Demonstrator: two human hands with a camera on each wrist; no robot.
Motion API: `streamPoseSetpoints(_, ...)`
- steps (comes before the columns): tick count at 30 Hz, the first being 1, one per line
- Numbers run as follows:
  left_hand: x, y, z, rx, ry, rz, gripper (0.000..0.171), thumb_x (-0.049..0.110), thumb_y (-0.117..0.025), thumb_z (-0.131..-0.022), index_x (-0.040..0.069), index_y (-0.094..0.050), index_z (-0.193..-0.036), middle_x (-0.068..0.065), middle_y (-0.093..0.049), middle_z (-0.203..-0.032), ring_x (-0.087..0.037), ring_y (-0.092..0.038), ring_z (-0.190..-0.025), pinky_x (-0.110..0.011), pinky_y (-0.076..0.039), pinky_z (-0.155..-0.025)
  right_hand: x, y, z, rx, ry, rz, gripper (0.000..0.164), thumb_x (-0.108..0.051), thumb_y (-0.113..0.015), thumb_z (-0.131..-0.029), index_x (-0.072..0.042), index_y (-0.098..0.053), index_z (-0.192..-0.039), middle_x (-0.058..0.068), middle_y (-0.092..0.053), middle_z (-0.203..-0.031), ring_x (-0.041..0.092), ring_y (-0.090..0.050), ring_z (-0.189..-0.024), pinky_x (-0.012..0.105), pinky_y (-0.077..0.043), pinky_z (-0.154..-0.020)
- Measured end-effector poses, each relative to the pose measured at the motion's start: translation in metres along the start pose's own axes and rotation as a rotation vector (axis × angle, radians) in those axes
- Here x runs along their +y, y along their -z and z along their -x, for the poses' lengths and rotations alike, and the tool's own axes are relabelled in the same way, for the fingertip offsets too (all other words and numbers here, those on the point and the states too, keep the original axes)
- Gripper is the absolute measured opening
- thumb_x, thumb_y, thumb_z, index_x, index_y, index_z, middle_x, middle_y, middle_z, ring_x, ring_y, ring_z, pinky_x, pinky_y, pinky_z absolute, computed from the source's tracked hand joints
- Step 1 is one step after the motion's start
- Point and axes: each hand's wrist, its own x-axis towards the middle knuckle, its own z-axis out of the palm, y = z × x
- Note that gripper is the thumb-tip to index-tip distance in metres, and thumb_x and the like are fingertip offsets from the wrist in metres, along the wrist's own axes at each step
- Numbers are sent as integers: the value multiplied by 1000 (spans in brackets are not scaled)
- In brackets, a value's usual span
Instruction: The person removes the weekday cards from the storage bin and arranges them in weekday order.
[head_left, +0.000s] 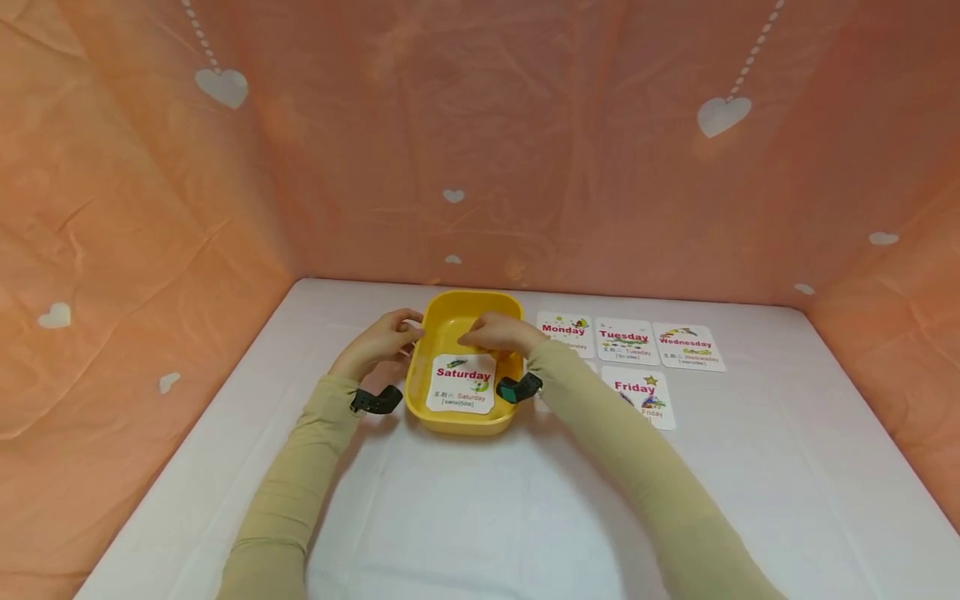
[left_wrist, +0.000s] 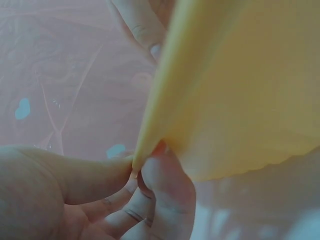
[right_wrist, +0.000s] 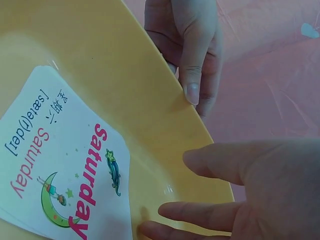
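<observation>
A yellow plastic tray (head_left: 448, 335) stands toward the back of the white table. In it, at the near end, lies a white card (head_left: 461, 385) printed "Saturday", face up. My left hand (head_left: 381, 340) pinches the tray's left rim between thumb and fingers, which the left wrist view shows close up. Reaching over the right side of the tray is my right hand (head_left: 501, 332), beyond the card. In the right wrist view its fingers (right_wrist: 212, 157) are extended and spread above the tray's yellow inside, holding nothing.
Right of the tray lie cards for Monday (head_left: 564, 329), Tuesday (head_left: 627, 340), Wednesday (head_left: 687, 345) and Friday (head_left: 637, 392). Another card there is mostly covered by the right sleeve (head_left: 600, 433). Orange fabric (head_left: 525, 167) with white hearts encloses the table's back and sides.
</observation>
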Motion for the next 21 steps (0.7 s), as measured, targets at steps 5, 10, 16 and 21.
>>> streamPoseSetpoints(5,0,0,1,0,2,-9,37,13,-50,-101,-1,-42,-134,-19,-61,-100,-19,-61,-73,-28,-49,-60,-1,-1,0,10,-34,0,39,-35,-60,-93,0,-60,-110,2,-40,-75,23,-44,-75,37,-39,-69)
streamPoseSetpoints(10,1,0,1,1,4,-11,37,13,-50,-100,-1,-42,-134,-18,-60,-98,-20,-60,-73,-27,-49,-60,0,-2,-3,8,-40,17,41,-37,-60,-93,-2,-59,-114,4,-46,-83,23,-49,-80,36,-42,-72)
streamPoseSetpoints(16,2,1,1,5,1,-17,37,13,-50,-100,-1,-42,-134,-17,-60,-97,-20,-61,-74,-28,-50,-62,1,-3,-4,-23,-31,8,37,-34,-59,-94,2,-58,-97,2,-39,-67,24,-43,-65,35,-37,-63)
streamPoseSetpoints(21,2,0,1,-1,0,-18,38,13,-49,-101,-1,-42,-135,-16,-60,-97,-20,-61,-75,-30,-52,-66,1,-4,-3,-57,-42,-11,35,-33,-58,-95,0,-53,-85,7,-41,-68,23,-40,-62,34,-35,-61)
